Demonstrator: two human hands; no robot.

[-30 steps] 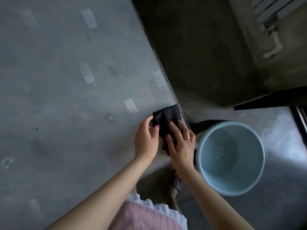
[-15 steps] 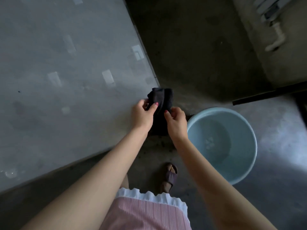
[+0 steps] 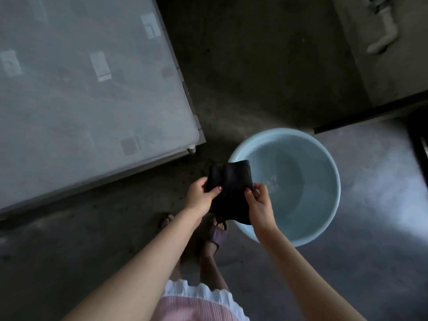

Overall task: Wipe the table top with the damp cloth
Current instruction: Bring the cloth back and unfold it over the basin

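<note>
Head camera view: we hold the dark cloth (image 3: 229,190) in mid-air between both hands, off the table and partly over the near-left rim of the pale blue basin (image 3: 324,163) on the floor. A second ago the cloth lay pressed flat at the table's corner under both hands; half a second ago we had lifted it just past the edge; now it has travelled clear of the table top (image 3: 92,93) and toward the water. We read this as a break in the wiping, most likely to rinse or re-wet the cloth, so the table top is not being worked at this moment, and how much of it is already wiped we cannot tell. The cloth hangs folded, its long axis running roughly away from us and toward us, the far edge raised and pointing toward the basin's far side, the near end drooping toward our sandalled feet (image 3: 216,232). Our left hand (image 3: 200,193) is pinched shut on the cloth's left edge, thumb across the front; our right hand (image 3: 260,202) is clamped on the right edge, fingers curled behind. Around them lie the bare concrete floor (image 3: 254,66) and, at upper right, a white pipe (image 3: 382,40) against the wall.
</note>
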